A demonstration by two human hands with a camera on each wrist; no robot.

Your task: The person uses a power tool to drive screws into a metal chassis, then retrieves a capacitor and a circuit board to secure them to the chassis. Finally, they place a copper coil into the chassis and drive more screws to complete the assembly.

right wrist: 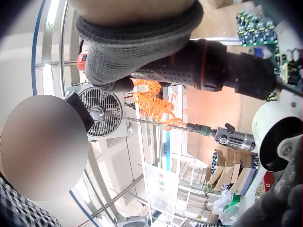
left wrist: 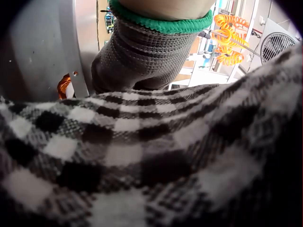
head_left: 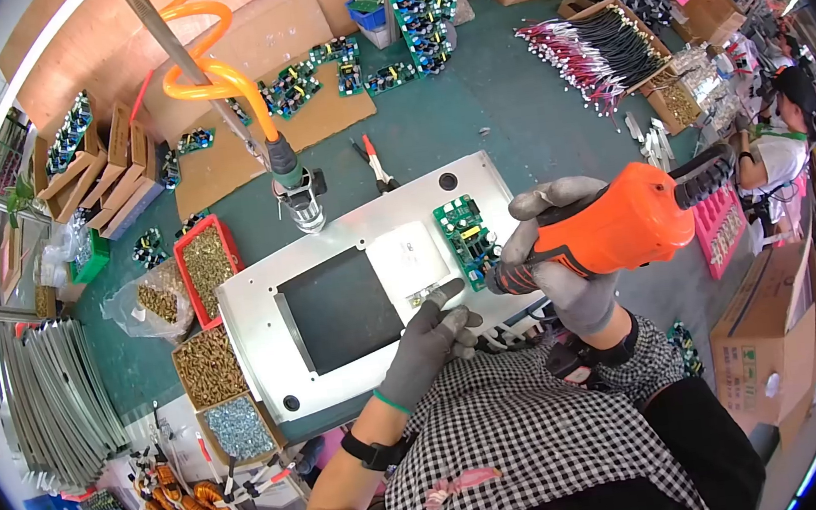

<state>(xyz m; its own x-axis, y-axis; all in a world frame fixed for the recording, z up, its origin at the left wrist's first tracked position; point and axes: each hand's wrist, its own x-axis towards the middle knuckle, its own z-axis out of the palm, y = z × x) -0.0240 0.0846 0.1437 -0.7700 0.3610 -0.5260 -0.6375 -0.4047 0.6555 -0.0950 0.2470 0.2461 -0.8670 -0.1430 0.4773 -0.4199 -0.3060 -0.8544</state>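
A gloved right hand point(head_left: 572, 282) grips an orange and black power screwdriver point(head_left: 616, 226), its black nose pointing left over the metal panel. In the right wrist view, the dark screwdriver body point(right wrist: 184, 66) runs from the glove to a thin bit at the right. The gloved left hand point(head_left: 428, 343) is over the panel's near edge, one finger reaching toward a white plate point(head_left: 409, 260); whether it pinches something small I cannot tell. Between the hands, a green circuit board point(head_left: 466, 233) lies on the silver panel point(head_left: 264, 317), which has a rectangular cutout. Checked cloth hides the left fingers in the left wrist view.
An air screwdriver point(head_left: 301, 202) hangs on an orange coiled hose above the panel. Pliers point(head_left: 374, 163) lie behind it. Left are a red bin of screws point(head_left: 208, 263) and boxes of brass and silver fasteners. Wire bundles point(head_left: 596, 47) and circuit boards sit at the back.
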